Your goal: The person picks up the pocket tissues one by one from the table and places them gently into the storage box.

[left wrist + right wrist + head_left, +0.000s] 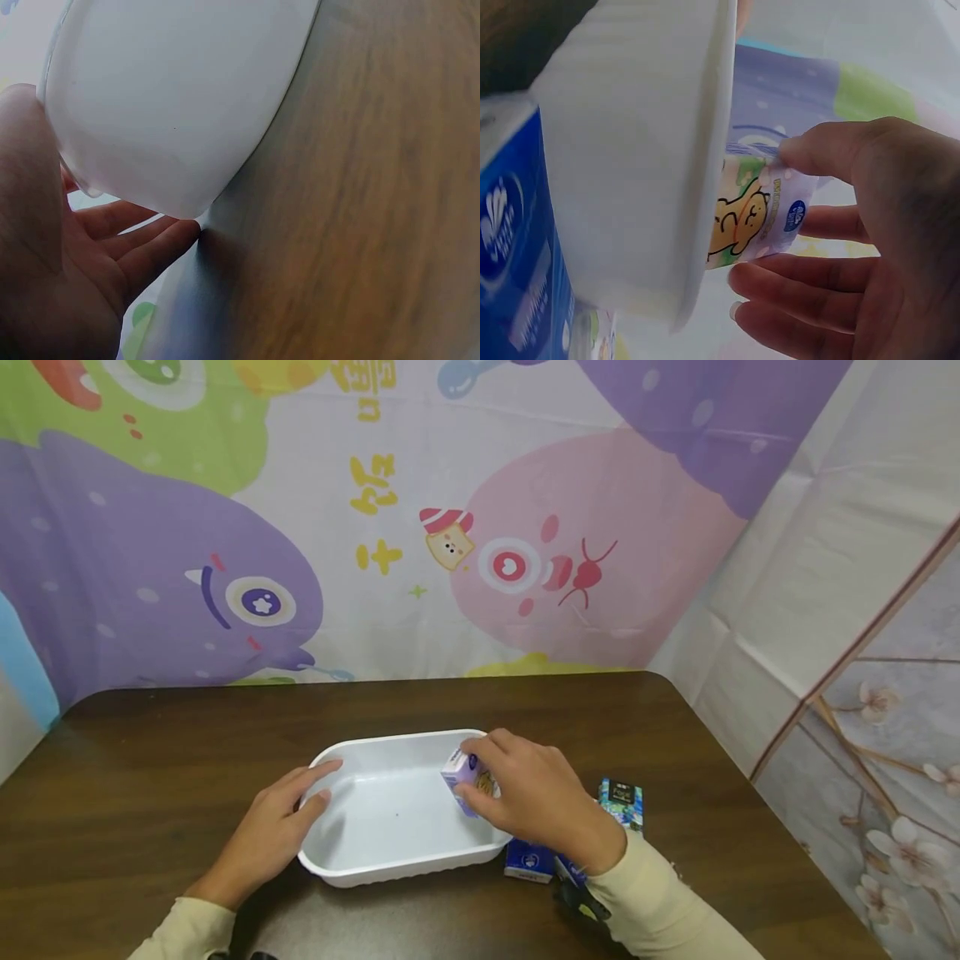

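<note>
A white plastic basin point(390, 827) with rounded corners stands on the table. My left hand point(270, 827) holds its left end, thumb at the rim and fingers along the outer wall, as the left wrist view shows on the basin's side point(172, 97). Over the right end of the basin, my right hand point(536, 789) pinches a small purple tissue pack point(459, 772) between thumb and fingers. A cartoon animal is printed on this tissue pack point(754, 210) in the right wrist view, where the basin's rim hides its lower part.
Right of the basin lie a dark blue tissue pack point(528, 860) and a blue-green patterned pack point(621, 800), partly hidden by my right arm. The dark brown table point(187, 735) meets a cartoon-printed curtain point(375, 635) at its back edge.
</note>
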`<state>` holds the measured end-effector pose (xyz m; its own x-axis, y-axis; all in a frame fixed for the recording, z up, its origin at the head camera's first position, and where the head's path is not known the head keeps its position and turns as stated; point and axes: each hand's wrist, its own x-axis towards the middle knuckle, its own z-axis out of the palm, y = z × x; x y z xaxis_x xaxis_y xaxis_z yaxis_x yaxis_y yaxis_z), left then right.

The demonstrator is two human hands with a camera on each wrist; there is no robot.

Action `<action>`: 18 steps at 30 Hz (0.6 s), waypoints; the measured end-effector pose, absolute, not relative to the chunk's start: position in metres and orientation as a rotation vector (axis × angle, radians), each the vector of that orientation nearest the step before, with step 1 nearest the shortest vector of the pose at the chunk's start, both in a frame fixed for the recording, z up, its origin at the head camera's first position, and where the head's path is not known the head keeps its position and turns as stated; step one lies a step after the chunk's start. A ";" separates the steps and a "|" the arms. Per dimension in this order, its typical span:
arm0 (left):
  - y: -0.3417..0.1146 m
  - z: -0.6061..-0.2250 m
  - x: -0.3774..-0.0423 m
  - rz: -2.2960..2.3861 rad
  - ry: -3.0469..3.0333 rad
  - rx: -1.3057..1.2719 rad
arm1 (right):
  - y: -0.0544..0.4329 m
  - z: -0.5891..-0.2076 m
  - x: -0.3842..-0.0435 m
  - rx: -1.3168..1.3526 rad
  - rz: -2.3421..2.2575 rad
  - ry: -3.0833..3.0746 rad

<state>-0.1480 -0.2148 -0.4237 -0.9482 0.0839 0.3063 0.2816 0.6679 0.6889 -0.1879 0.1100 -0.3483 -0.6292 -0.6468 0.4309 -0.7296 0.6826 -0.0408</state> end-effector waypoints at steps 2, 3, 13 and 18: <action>-0.215 -0.424 -0.148 -1.146 -2.632 -0.299 | 0.108 -0.350 -0.187 1.111 0.280 -2.490; -0.214 -0.424 -0.148 -1.139 -2.629 -0.303 | 0.107 -0.351 -0.186 1.127 0.272 -2.480; -0.211 -0.427 -0.148 -1.111 -2.596 -0.327 | 0.098 -0.358 -0.178 1.247 0.192 -2.458; -0.211 -0.425 -0.149 -1.106 -2.595 -0.328 | 0.090 -0.361 -0.175 1.314 0.150 -2.434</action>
<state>-0.1490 -0.2106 -0.4252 -0.9289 0.0910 0.3591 0.3221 0.6772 0.6615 -0.1753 0.0896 -0.3606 -0.4969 -0.7858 0.3683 -0.8250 0.5594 0.0805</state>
